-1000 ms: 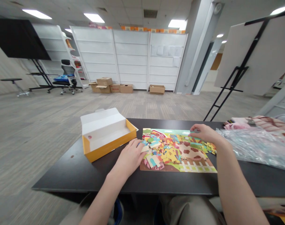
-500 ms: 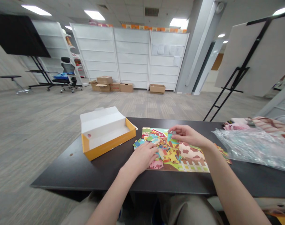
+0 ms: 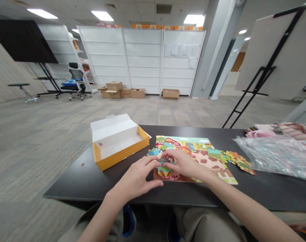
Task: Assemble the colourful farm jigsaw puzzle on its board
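A farm-picture puzzle board (image 3: 205,141) lies flat on the black table, with a red barn and a spotted pink cow shape on it. Loose puzzle pieces (image 3: 165,147) are heaped over its left half. My right hand (image 3: 181,163) is above the heap, thumb and fingers pinched on a small greyish puzzle piece (image 3: 164,161), largely hidden by the fingers. Beside it, my left hand (image 3: 136,176) hovers at the board's left edge, thumb apart from the outstretched fingers. Its fingertips come close to that piece; whether they touch it I cannot tell.
A yellow box (image 3: 122,154) with a raised white lid stands left on the black table (image 3: 77,183). More loose pieces (image 3: 239,161) lie right of the board, beside a clear plastic bag (image 3: 276,158) and a pink patterned cloth (image 3: 289,130). An easel (image 3: 258,84) stands behind.
My right hand has moved left and nearer to me, from the board's upper middle to beside my left hand. My left hand has drawn back left, its thumb now spread. Puzzle pieces have shifted.
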A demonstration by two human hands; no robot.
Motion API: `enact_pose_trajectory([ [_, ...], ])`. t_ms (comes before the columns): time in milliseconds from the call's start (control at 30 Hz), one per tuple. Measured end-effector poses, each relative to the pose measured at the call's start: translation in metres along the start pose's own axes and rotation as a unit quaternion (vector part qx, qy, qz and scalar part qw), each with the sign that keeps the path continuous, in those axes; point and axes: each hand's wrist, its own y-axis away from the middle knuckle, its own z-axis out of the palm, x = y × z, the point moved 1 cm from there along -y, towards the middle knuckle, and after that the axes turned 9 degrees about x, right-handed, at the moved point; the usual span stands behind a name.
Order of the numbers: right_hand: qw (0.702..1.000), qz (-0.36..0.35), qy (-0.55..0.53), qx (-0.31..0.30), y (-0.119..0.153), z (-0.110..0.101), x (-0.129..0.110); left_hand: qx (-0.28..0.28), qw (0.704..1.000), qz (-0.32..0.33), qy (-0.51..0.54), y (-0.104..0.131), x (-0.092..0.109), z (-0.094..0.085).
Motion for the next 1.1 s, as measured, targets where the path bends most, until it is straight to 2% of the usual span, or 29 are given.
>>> enact_pose_trajectory([
  [133,0.996,-0.060,0.067,-0.001,0.001,0.005,-0.002,-0.030,0.999,-0.008,-0.032,0.006,0.002,0.008],
  [367,0.993,-0.067,0.092,-0.028,0.003,0.006,-0.004,-0.050,0.996,-0.001,-0.078,0.005,0.002,0.012],
  [433,0.994,-0.064,0.090,-0.011,0.002,0.003,0.000,-0.052,0.995,0.000,-0.086,0.005,0.001,0.013],
  [633,0.989,-0.039,0.102,0.095,-0.003,-0.017,0.018,-0.063,0.993,0.010,-0.098,0.006,-0.004,0.009],
  [767,0.986,-0.010,0.113,0.122,-0.006,-0.027,0.026,-0.063,0.994,0.008,-0.086,0.007,-0.007,0.004],
  [1100,0.987,0.005,0.137,0.083,-0.005,-0.023,0.032,-0.054,0.997,0.001,-0.058,0.006,-0.010,0.001],
])
